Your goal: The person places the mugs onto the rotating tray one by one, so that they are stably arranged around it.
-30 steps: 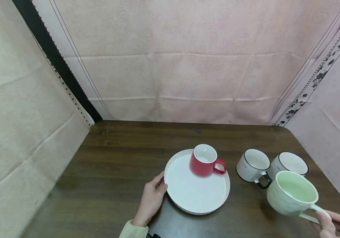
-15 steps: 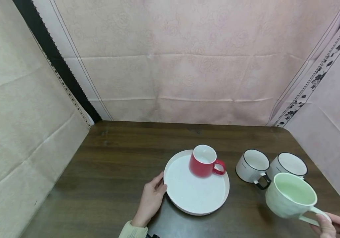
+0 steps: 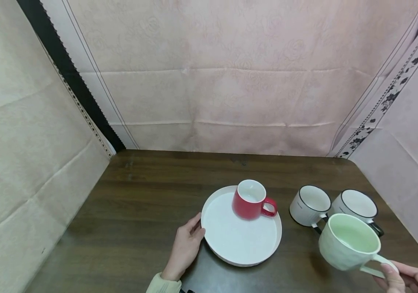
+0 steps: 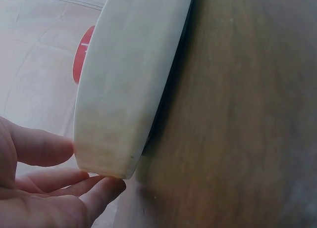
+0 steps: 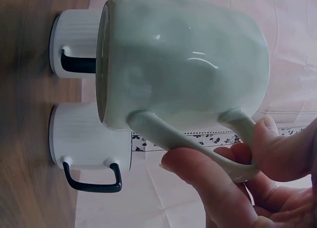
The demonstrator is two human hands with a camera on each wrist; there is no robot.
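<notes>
My left hand (image 3: 186, 247) holds the left edge of a round white plate (image 3: 245, 248) with a raised rim. In the left wrist view, the thumb touches the rim of the plate (image 4: 129, 74) and the fingertips meet its side wall. A red mug (image 3: 247, 206), white inside, stands upright at the back of the plate with its handle to the right. At the lower right, my right hand (image 3: 406, 278) pinches the handle of a pale green mug (image 3: 344, 250), upright above the table. The right wrist view shows thumb and fingers round that handle (image 5: 183, 144).
Two white mugs with black rims and black handles stand behind the green mug: one white mug (image 3: 305, 207) to the left, the other white mug (image 3: 357, 203) to the right. The brown wooden table (image 3: 128, 228) meets pale cloth walls (image 3: 209, 93) at the back and sides.
The green mug has moved slightly left in my right hand, baring the black handle of the right-hand white mug. My left hand, the plate and the red mug stay in place.
</notes>
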